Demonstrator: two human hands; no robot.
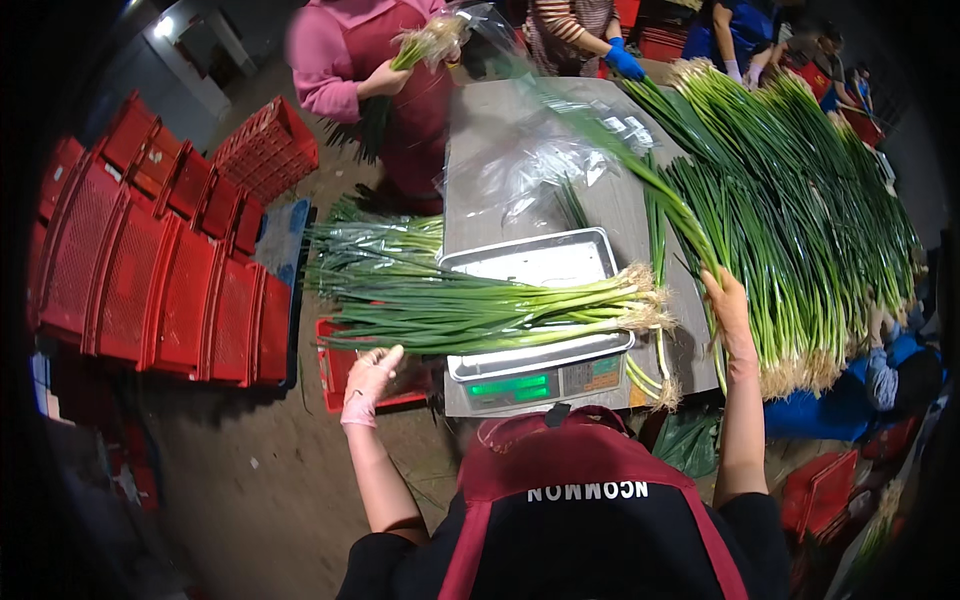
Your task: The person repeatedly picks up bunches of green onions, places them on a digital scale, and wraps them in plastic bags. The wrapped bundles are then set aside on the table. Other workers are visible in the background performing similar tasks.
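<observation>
A bunch of green onions (487,307) lies across the steel tray (540,364) of a digital scale (514,388), roots to the right and leaves hanging past its left side. My left hand (371,382), in a thin pale glove, is at the leaf tips of this bunch; whether its fingers grip any leaves is unclear. My right hand (729,307) is closed around a few long green onion stalks (667,195), whose leaves stretch up and left over the table. A few loose green onions (662,367) hang at the scale's right side, their roots near the table's front edge.
A large heap of green onions (795,247) covers the table's right side. Clear plastic bags (540,169) lie on the table (480,112). Bagged onions (375,240) sit left of the scale, above a red crate (337,375). Red crates (172,285) stand left. Co-workers (405,97) stand opposite.
</observation>
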